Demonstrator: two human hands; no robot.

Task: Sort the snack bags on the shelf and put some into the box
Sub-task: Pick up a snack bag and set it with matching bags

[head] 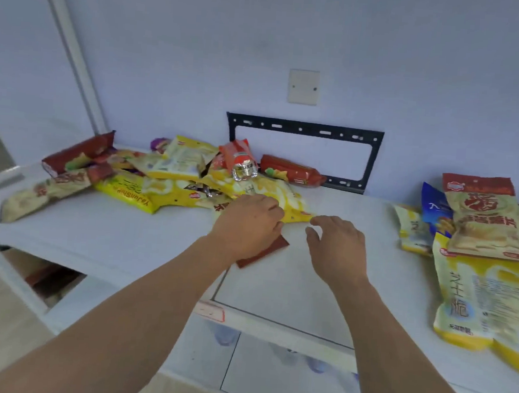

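Both forearms reach in from the bottom edge over a white shelf (126, 239). Left hand (245, 223) lies palm down on a dark red-brown flat packet (266, 250), fingers curled over the packet's far end at the edge of the snack pile; whether it actually pinches the packet can't be told, since the hand covers most of it. Right hand (336, 244) hovers just beside it, holding nothing, fingers loosely spread and slightly bent, thumb out to the left, fingertips near the corner of a yellow bag (270, 194).

Main pile sits left of centre at the back of the shelf: a yellow bag printed "YaJunShu..." (129, 193) upside down, a beige bag with red characters (46, 193), a dark red bag (77, 153), a pale yellow bag (187, 157), an orange-red pack with a clear end (239, 161), and a red sausage-type pack (290, 171).

Sorted stack on the right: a beige bag with a big red character (490, 218) on top, a blue bag (435, 208) behind it, a small pale bag (412, 231), and a large yellow bag with Chinese print (478, 303) at the front.

Red-and-white price label (210, 311) on the shelf's front edge, text unreadable. Black metal bracket (306, 129) and a blank white wall plate (303, 86) on the wall.
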